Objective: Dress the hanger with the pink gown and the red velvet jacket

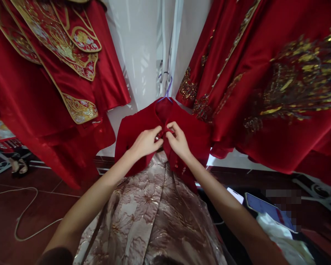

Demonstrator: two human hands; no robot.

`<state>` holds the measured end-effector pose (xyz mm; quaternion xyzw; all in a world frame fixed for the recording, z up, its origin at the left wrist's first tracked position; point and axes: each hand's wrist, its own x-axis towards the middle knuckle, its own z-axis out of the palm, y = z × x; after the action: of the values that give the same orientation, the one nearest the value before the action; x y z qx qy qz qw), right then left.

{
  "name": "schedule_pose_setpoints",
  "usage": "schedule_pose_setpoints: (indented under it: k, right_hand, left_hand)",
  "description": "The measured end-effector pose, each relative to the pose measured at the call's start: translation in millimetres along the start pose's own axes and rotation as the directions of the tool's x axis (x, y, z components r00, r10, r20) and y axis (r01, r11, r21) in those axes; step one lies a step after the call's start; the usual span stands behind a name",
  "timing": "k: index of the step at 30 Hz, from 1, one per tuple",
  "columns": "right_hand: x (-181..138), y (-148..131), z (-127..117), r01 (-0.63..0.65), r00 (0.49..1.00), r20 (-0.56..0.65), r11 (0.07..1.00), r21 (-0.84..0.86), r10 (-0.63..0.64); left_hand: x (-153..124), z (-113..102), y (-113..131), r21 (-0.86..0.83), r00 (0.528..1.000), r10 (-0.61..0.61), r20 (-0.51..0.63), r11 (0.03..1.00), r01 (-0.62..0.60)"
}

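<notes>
A dark red jacket (138, 127) hangs in front of me on a purple hanger (168, 91). Both hands are at its front opening, just below the collar. My left hand (150, 140) pinches the left front edge between thumb and fingers. Close beside it, my right hand (177, 139) grips the right front edge, with a small roll of red fabric showing at the fingertips. Any fastener between the fingers is too small to make out. Below the jacket spreads a shiny pinkish-beige floral skirt (143, 206).
Red embroidered garments (79, 84) hang at the left, and red gowns with gold sequins (264, 99) at the right. A white cable (27, 213) lies on the floor. Phones (270, 211) and a pale cloth or bag (281, 235) are at lower right.
</notes>
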<state>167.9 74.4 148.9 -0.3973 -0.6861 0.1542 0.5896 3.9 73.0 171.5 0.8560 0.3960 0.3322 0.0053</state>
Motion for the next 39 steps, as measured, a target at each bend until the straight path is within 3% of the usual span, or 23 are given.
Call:
schedule_pose_setpoints:
  k: [4,6,8,11,18,27,32,39]
  right_hand:
    - [-3.6,-1.6,2.7,-0.06,0.997,0.058,0.975,0.214,0.049]
    - [-8.0,1.2,-2.4,-0.171,0.983,0.119,0.941,0.291,0.142]
    - [-12.7,4.6,-7.9,-0.265,0.959,0.191,0.897,0.353,0.208]
    - [-18.4,8.0,-12.1,-0.277,0.95,0.251,0.867,0.415,0.183]
    - [-20.5,7.3,-11.6,-0.143,0.976,0.205,0.92,0.364,0.071]
    - [-20.1,2.9,-8.8,-0.12,0.986,0.147,0.958,0.261,0.084]
    - [-25.9,-5.5,-4.5,-0.075,0.997,0.04,0.985,0.159,0.069]
    - [-34.1,-15.7,-2.1,0.009,0.996,-0.085,0.995,0.103,0.0]
  left_hand:
    - [-1.0,18.0,6.8,-0.224,0.999,-0.003,-0.045,0.975,-0.007]
    - [-3.7,28.3,3.1,-0.379,0.986,-0.094,-0.137,0.925,0.035]
    - [-7.2,38.4,-1.0,-0.529,0.942,-0.24,-0.233,0.845,0.084]
    - [-12.5,47.4,-3.9,-0.645,0.897,-0.356,-0.262,0.756,0.112]
    - [-23.1,38.9,-7.0,-0.586,0.945,-0.238,-0.224,0.808,0.064]
    - [-23.4,23.1,-5.1,-0.491,0.975,-0.141,-0.172,0.87,0.039]
    - [-23.2,12.6,2.1,-0.395,0.987,-0.041,-0.154,0.918,-0.024]
    - [-17.6,11.2,2.6,-0.346,0.986,-0.016,-0.163,0.937,-0.042]
